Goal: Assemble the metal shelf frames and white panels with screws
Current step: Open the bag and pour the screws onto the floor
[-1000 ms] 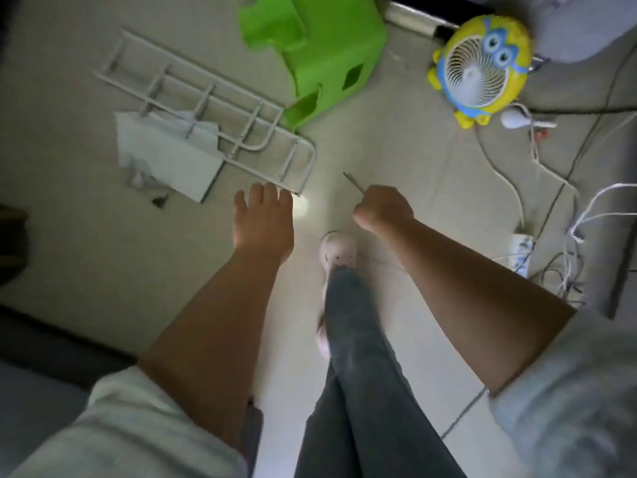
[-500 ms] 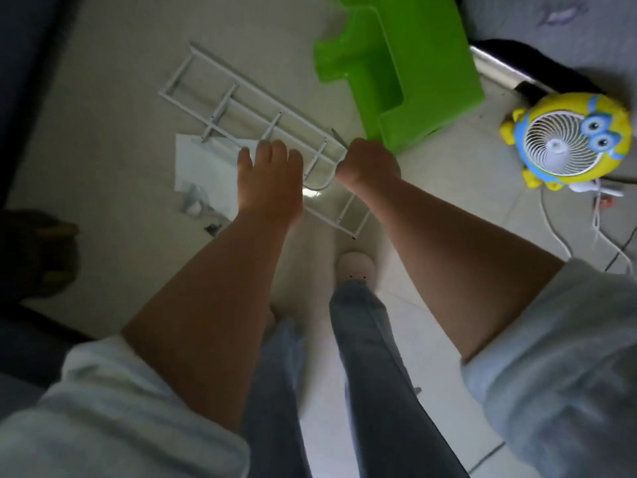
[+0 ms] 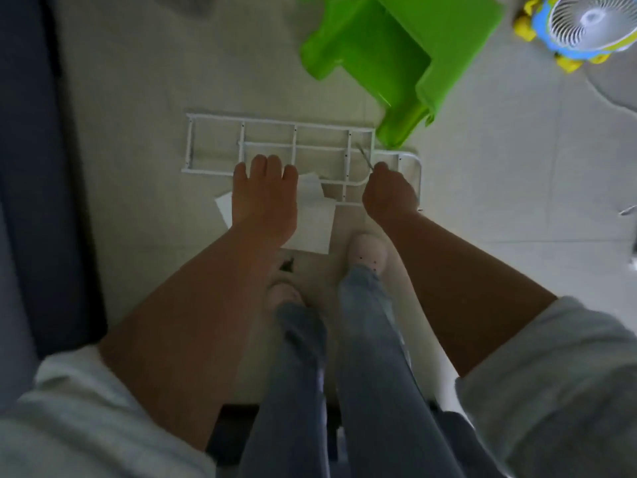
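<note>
Left hand (image 3: 265, 198) fingers straight, together, above white frame (image 3: 295, 138); right hand (image 3: 389, 194) fingers clamped on thin metal tool (image 3: 364, 157).

Pale tiled floor (image 3: 499, 188). Found lying on it: one white metal frame (image 3: 295, 139), laid flat; one white sheet (image 3: 310, 222) at its near edge; one green plastic stool (image 3: 396, 53), placed just beside the frame; one yellow-and-blue fan (image 3: 586, 25), set well apart; one small dark piece (image 3: 286, 265) near the sheet.
</note>
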The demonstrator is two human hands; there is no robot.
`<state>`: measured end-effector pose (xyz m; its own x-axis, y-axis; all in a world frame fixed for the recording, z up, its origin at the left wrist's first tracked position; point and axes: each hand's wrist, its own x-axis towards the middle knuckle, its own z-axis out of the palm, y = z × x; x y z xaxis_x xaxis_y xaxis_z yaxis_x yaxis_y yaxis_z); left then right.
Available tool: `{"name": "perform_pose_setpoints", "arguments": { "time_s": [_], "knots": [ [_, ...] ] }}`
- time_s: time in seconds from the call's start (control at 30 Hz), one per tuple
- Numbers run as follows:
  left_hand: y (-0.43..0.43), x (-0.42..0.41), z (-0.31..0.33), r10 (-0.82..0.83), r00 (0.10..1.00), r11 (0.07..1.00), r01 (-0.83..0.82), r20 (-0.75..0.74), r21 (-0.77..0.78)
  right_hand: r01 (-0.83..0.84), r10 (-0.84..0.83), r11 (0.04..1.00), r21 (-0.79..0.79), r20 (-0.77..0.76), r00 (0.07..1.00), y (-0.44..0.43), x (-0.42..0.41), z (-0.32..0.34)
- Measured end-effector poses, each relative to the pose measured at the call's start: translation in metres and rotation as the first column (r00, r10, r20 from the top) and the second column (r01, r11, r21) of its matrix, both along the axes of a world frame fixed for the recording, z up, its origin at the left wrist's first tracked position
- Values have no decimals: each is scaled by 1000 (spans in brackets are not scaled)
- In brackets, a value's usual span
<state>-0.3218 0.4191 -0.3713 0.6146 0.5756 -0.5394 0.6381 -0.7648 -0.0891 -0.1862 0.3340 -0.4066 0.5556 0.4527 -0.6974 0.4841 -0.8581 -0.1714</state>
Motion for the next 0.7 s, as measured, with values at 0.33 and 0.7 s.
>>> {"name": "perform_pose_setpoints", "arguments": {
  "time_s": [0.33, 0.7],
  "knots": [
    [72, 18, -18, -257, 964, 965, 251, -74, -82, 184, -193, 979, -91, -97, 976, 17, 2, -19],
    [184, 17, -46, -626, 779, 777, 627, 33, -51, 639, -644, 761, -113, -10, 765, 94, -50, -46]
  ]
}}
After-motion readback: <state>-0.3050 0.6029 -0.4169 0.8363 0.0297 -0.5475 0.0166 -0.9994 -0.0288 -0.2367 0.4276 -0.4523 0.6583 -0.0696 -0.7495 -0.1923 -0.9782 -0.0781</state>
